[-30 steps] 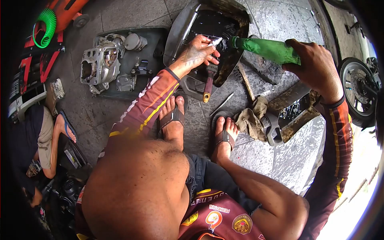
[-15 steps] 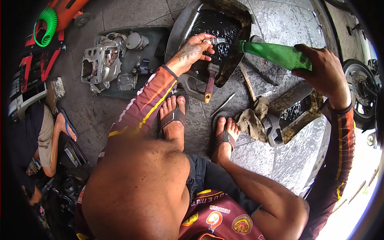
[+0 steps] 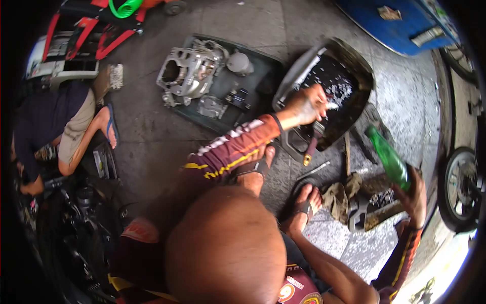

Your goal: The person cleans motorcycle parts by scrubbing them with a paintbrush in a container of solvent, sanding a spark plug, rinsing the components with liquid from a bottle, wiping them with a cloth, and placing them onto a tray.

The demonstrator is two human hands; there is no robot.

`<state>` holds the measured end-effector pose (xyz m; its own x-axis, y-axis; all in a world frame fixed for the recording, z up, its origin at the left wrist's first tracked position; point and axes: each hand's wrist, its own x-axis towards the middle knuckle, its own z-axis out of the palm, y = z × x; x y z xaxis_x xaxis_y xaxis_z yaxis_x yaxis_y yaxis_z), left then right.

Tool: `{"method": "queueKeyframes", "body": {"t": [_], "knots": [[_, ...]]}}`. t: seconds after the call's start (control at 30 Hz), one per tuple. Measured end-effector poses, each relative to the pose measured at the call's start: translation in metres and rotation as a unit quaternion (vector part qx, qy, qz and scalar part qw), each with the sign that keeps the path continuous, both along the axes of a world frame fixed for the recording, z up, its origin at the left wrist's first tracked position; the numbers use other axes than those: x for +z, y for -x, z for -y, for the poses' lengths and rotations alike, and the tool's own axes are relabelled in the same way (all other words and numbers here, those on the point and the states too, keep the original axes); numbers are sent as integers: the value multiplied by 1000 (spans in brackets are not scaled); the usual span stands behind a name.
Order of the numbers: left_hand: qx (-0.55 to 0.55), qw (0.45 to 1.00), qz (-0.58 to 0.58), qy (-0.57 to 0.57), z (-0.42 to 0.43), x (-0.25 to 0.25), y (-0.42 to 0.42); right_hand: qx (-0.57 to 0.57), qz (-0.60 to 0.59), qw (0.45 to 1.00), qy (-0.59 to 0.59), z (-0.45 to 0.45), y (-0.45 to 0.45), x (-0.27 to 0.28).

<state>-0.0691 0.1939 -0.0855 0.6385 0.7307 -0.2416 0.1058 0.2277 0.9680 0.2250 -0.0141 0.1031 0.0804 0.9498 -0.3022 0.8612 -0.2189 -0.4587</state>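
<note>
My left hand [image 3: 308, 105] is closed over a cut-open plastic container [image 3: 372, 76] of dark liquid. A small metal part [image 3: 332, 105] shows at its fingertips, smeared by motion. Just below that hand, a paintbrush [image 3: 313, 146] with a reddish handle leans on the container's near edge. On the right, my right hand [image 3: 415, 196] is wrapped round the base of a green glass bottle [image 3: 389, 158], which is tilted with its neck up and to the left. The bottle's neck is apart from the metal part.
A tray [image 3: 152, 105] left of the container holds an engine block [image 3: 188, 76] and a piston [image 3: 240, 64]. A second cut container [image 3: 358, 215] and a rag [image 3: 336, 201] lie near my foot. Another person [image 3: 55, 126] sits at left. A motorcycle wheel [image 3: 459, 187] stands at right.
The bottle has swung away from the metal part, towards me and right, and its neck now points higher. My left hand stays over the container. The whole view has shifted.
</note>
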Motion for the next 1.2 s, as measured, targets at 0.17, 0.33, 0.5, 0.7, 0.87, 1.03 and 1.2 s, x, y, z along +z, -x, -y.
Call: {"method": "queueKeyframes", "body": {"t": [0.17,0.33,0.5,0.7,0.87,1.03,1.2], "knots": [[-6,936,-164,-311,5,49,10,-275,-114,955,6,94,11,-39],[-30,936,-102,-337,6,95,10,-549,-258,731,-312,127,86,-95],[-51,923,-30,-380,-1,194,20,-573,-299,696,-314,150,81,-121],[-58,943,-69,-319,-2,159,28,-483,-306,768,-289,111,88,-94],[-10,934,-67,-352,0,114,40,-373,-409,772,-313,101,95,-105],[139,903,-211,-349,-47,134,77,-435,-423,731,-313,115,95,-112],[126,875,-309,-350,-79,99,107,-476,-398,724,-303,125,90,-124]]}}
